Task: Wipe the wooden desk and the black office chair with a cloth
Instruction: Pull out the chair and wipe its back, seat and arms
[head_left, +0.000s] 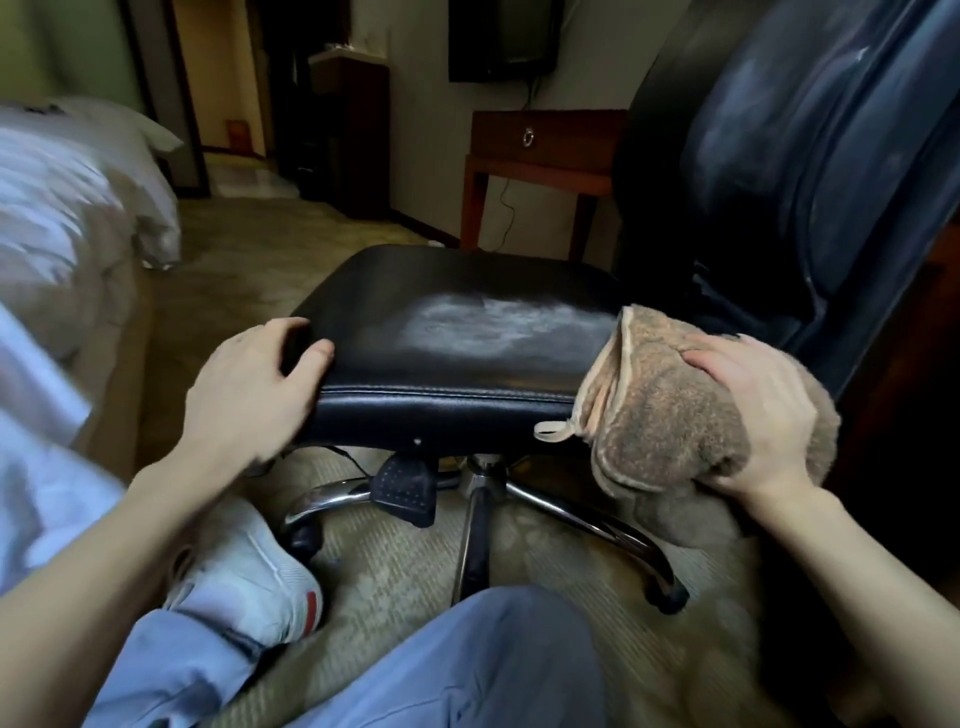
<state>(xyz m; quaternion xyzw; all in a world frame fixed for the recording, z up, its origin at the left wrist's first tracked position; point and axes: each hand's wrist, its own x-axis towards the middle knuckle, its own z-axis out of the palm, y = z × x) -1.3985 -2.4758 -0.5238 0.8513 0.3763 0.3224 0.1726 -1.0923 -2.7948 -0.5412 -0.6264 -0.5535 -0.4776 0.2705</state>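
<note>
The black office chair (457, 322) stands in front of me, its leather seat showing a damp, streaky patch in the middle and its tall backrest rising at the right. My left hand (254, 384) grips the seat's near left corner, thumb and fingers curled over the edge. A brown fluffy cloth (654, 415) is bunched at the seat's near right corner. My right hand (753, 415) presses on top of it, fingers wrapped round the bundle. A wooden desk (545, 150) with a drawer stands against the far wall behind the chair.
The chair's chrome star base (571, 514) and castors spread over the patterned carpet. A bed with white linen (62, 218) fills the left side. My knees in blue trousers and a white shoe (249, 577) are close under the seat. A dark cabinet stands at the back.
</note>
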